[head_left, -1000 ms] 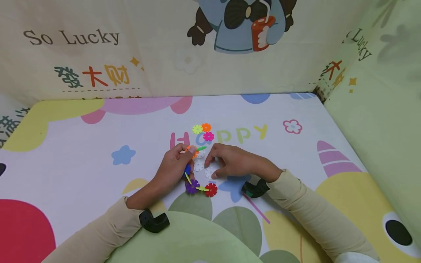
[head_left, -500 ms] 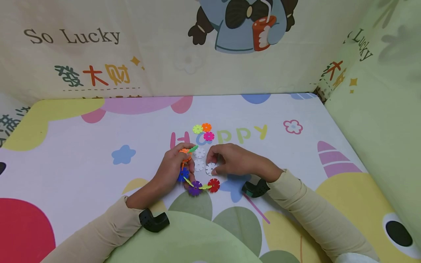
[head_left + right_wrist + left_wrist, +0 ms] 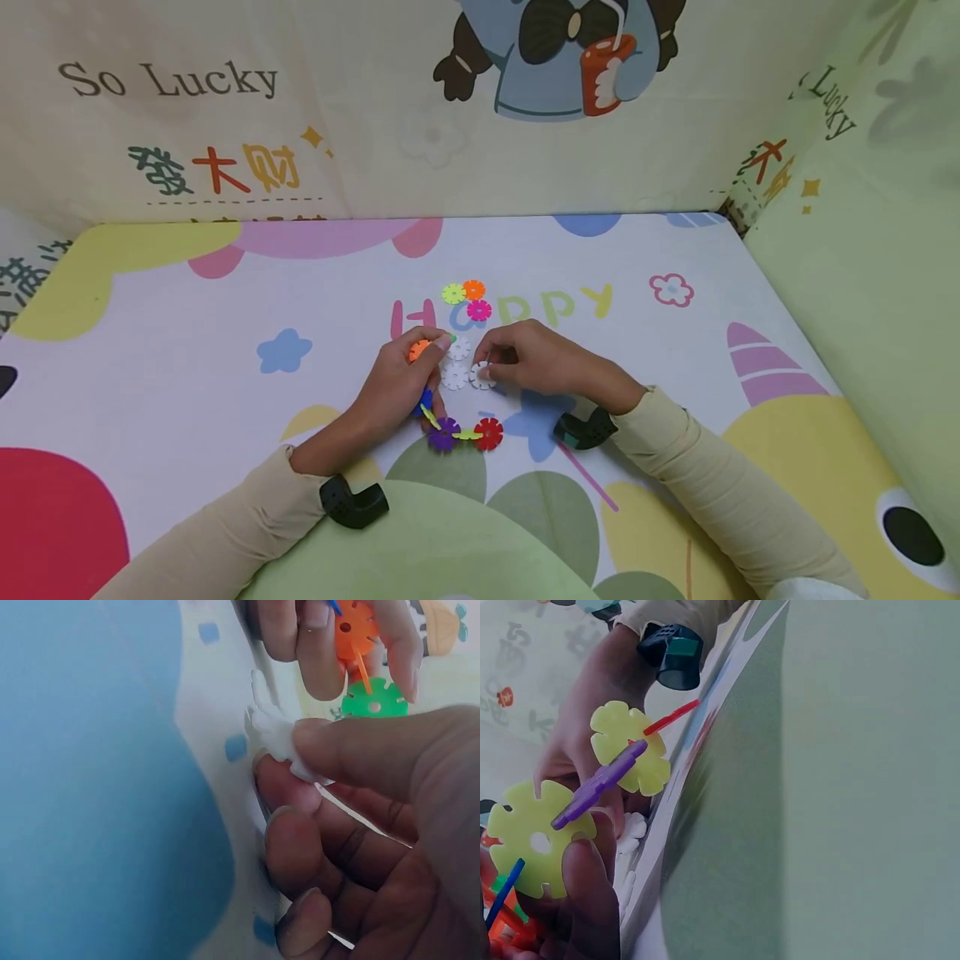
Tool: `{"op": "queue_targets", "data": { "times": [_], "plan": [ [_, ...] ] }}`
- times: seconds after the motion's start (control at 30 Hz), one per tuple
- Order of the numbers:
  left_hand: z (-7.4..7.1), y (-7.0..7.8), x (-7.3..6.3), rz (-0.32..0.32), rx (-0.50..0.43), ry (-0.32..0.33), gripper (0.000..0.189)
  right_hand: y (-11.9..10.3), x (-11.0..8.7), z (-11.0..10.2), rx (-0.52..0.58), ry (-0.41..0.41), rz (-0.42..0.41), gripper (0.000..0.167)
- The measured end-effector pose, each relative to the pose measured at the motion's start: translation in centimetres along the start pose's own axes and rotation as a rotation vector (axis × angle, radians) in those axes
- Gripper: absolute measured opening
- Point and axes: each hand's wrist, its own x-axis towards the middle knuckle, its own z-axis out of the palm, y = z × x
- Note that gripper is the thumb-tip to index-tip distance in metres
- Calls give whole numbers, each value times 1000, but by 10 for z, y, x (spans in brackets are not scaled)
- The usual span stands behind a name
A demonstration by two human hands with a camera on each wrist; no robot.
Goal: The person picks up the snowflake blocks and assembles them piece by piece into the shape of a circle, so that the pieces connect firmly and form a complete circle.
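My left hand (image 3: 399, 377) holds a chain of notched plastic snowflake discs. An orange disc (image 3: 356, 628) and a green disc (image 3: 375, 701) are at its upper end. From its lower end hang a purple disc (image 3: 444, 435) and a red disc (image 3: 489, 434). Close up in the left wrist view, the fingers grip a yellow disc (image 3: 525, 817) slotted to the purple one and a blue one. Between thumb and fingertip, my right hand (image 3: 532, 357) pinches a white snowflake disc (image 3: 276, 735), tilted in the right wrist view.
More white discs (image 3: 454, 375) lie on the table between the hands. Beyond them sit a yellow-green disc (image 3: 453, 293), an orange disc (image 3: 473, 290) and a pink disc (image 3: 479, 310). A printed cloth wall (image 3: 375, 150) stands behind the table.
My right thumb and fingers have closed on a white disc and moved slightly up. In the left hand the chain has turned: its green disc swung down, then back up to the fingertips.
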Motion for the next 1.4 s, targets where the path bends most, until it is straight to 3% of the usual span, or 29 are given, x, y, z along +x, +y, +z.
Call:
{"op": "queue_targets", "data": {
  "times": [0.2, 0.43, 1.07, 1.4],
  "plan": [
    [0, 1, -1, -15, -16, 5, 43, 1, 1, 1, 96, 65, -1, 8],
    [1, 1, -1, -31, 11, -12, 48, 1, 1, 2, 124, 193, -9, 4],
    [2, 1, -1, -19, 4, -77, 33, -4, 0, -2, 110, 316, -1, 11],
    [2, 1, -1, -13, 1, -90, 31, -3, 1, -4, 241, 350, 55, 11]
  ]
}}
